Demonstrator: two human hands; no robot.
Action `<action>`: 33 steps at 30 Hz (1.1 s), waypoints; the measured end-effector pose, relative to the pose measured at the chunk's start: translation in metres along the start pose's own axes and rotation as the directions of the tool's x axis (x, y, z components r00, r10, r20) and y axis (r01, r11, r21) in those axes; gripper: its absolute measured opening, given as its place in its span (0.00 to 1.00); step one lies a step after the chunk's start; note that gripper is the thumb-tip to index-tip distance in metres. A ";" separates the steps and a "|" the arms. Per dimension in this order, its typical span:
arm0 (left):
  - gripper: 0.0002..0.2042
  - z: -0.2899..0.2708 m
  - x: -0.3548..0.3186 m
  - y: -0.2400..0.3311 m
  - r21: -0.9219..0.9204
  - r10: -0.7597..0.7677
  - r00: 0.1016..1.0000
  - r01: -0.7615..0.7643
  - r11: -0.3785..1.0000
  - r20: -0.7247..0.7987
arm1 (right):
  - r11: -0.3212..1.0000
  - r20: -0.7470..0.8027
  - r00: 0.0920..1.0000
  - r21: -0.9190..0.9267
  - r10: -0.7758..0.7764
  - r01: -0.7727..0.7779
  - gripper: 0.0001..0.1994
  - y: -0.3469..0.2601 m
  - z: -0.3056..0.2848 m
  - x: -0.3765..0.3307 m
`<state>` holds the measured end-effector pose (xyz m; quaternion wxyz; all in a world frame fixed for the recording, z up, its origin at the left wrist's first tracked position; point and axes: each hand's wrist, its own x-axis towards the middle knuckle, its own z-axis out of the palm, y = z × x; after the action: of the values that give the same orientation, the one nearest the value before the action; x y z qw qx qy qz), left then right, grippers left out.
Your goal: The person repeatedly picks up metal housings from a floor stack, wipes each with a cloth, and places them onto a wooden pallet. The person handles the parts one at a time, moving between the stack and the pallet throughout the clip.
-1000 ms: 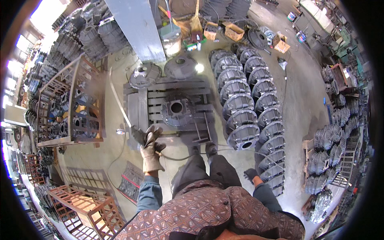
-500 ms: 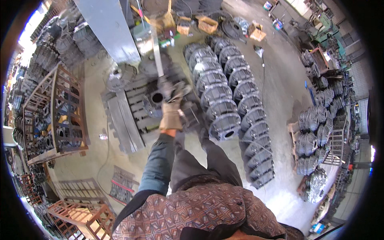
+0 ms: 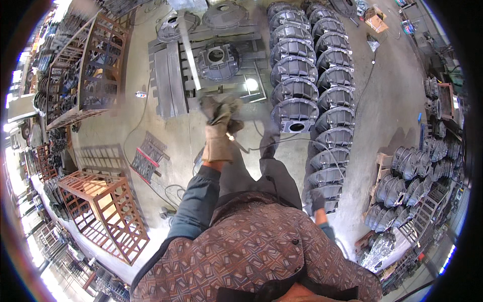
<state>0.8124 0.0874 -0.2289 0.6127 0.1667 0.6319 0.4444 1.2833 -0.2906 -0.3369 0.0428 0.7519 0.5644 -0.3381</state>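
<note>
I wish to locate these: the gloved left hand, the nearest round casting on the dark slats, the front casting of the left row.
Gloved left hand (image 3: 220,122), head view: at its blurred middle.
Round casting (image 3: 218,71), head view: its body below the hole.
Front casting (image 3: 295,109), head view: ribbed wall above its square flange.

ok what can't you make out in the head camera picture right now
All in the head view:
Left hand: motion blur hides how its fingers lie and how they meet the pale bar.
Right hand: blurred, so its fingers cannot be told apart.
Left trouser leg: its foot end is hidden behind the left hand.
Grey pillar: cut off by the top edge.
</note>
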 end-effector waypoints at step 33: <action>0.20 -0.204 -0.165 0.074 -0.595 0.081 0.972 -0.200 0.778 -0.221 | 0.667 0.527 0.838 0.573 0.144 -0.475 0.10 -0.203 -0.010 0.141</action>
<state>0.6318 -0.0697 -0.0988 0.5379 -0.0358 0.4924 0.6833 1.1288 -0.0973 -0.3434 -0.0532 0.7039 0.2339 -0.6686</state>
